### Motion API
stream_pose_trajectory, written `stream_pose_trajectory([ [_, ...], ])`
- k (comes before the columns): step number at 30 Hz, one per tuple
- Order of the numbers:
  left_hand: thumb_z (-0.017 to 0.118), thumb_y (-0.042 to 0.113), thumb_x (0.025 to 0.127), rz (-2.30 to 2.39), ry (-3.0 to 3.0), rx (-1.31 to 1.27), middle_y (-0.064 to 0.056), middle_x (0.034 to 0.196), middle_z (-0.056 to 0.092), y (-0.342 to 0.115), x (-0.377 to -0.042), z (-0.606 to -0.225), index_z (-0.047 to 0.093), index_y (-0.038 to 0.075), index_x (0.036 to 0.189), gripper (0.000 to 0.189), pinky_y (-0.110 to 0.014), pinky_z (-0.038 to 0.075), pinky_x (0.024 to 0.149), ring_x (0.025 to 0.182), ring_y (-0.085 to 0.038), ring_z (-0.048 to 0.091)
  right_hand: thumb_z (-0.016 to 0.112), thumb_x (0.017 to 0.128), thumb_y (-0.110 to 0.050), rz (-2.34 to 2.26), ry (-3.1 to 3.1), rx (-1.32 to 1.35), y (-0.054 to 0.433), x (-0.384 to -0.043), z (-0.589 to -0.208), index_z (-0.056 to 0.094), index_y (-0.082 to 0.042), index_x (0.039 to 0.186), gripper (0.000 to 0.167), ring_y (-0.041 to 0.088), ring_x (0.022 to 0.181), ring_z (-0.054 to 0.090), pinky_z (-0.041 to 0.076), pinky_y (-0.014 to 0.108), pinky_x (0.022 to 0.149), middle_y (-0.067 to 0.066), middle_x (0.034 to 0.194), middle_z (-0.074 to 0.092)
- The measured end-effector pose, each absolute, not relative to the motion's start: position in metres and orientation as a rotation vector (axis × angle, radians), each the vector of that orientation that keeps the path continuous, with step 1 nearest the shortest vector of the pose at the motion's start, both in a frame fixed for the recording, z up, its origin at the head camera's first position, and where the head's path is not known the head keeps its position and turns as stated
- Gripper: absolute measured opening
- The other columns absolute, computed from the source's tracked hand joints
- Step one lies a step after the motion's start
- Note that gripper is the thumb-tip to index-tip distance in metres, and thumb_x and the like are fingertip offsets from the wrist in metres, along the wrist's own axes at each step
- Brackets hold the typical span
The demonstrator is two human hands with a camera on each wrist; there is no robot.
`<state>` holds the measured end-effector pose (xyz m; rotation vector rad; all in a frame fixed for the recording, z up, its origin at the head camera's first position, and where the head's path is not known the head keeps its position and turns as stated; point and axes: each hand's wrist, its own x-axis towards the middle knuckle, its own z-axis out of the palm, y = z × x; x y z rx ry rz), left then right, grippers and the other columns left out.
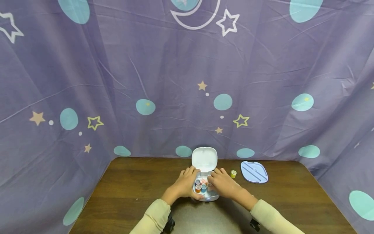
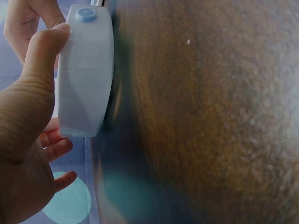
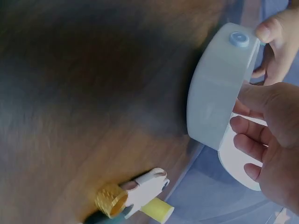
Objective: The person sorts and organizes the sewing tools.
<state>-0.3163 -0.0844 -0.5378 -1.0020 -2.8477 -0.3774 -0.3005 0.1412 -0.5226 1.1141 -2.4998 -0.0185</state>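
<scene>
A white sewing box [image 1: 208, 199] with a light blue button stands on the table, its lid [image 1: 204, 159] raised at the back. Several thread spools [image 1: 203, 188] in different colours sit in its left part. My left hand [image 1: 185, 182] grips the box's left side, thumb at the front wall and fingers toward the back. Over the right part of the box is my right hand [image 1: 222, 183], its thumb and index finger reaching inside. In the right wrist view those fingertips are hidden behind the box wall, so whether they pinch anything cannot be seen.
A yellow spool [image 1: 233, 174] stands right of the box, with a light blue tray-like piece [image 1: 254, 172] farther right. The right wrist view also shows a gold thimble [image 3: 111, 200] and a small white object [image 3: 147, 186]. Behind the wooden table [image 1: 131, 188] hangs a purple curtain [image 1: 175, 81].
</scene>
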Motion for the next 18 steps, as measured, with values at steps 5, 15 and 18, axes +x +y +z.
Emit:
stream_pose_trajectory([
  [5, 0.087, 0.062, 0.066, -0.368, -2.847, -1.005, -0.005, 0.126, 0.048, -0.0849, -0.3167, -0.5396, 0.047, 0.007, 0.143, 0.102, -0.045, 0.040, 0.104, 0.114, -0.021, 0.047, 0.083, 0.079, -0.032, 0.090, -2.498, 1.076, 0.1420, -0.2987, -0.5258, 0.058, -0.017, 0.079, 0.029, 0.017, 0.084, 0.051, 0.036, 0.035, 0.077, -0.004, 0.082, 0.058],
  [15, 0.087, 0.063, 0.065, -0.372, -2.833, -1.000, -0.004, 0.124, 0.048, -0.0851, -0.3173, -0.5406, 0.048, 0.008, 0.141, 0.102, -0.042, 0.041, 0.101, 0.111, -0.019, 0.047, 0.086, 0.076, -0.033, 0.165, -2.511, 1.032, 0.1426, -0.2962, -0.5274, 0.069, -0.021, 0.083, 0.022, 0.015, 0.084, 0.049, 0.036, 0.035, 0.079, -0.007, 0.083, 0.058],
  [18, 0.087, 0.063, 0.064, -0.381, -2.834, -0.997, -0.004, 0.124, 0.048, -0.0848, -0.3176, -0.5405, 0.048, 0.009, 0.141, 0.102, -0.042, 0.041, 0.101, 0.111, -0.019, 0.046, 0.086, 0.075, -0.032, 0.162, -2.486, 1.042, 0.1436, -0.2957, -0.5264, 0.070, -0.020, 0.085, 0.022, 0.015, 0.085, 0.050, 0.036, 0.035, 0.079, -0.007, 0.084, 0.058],
])
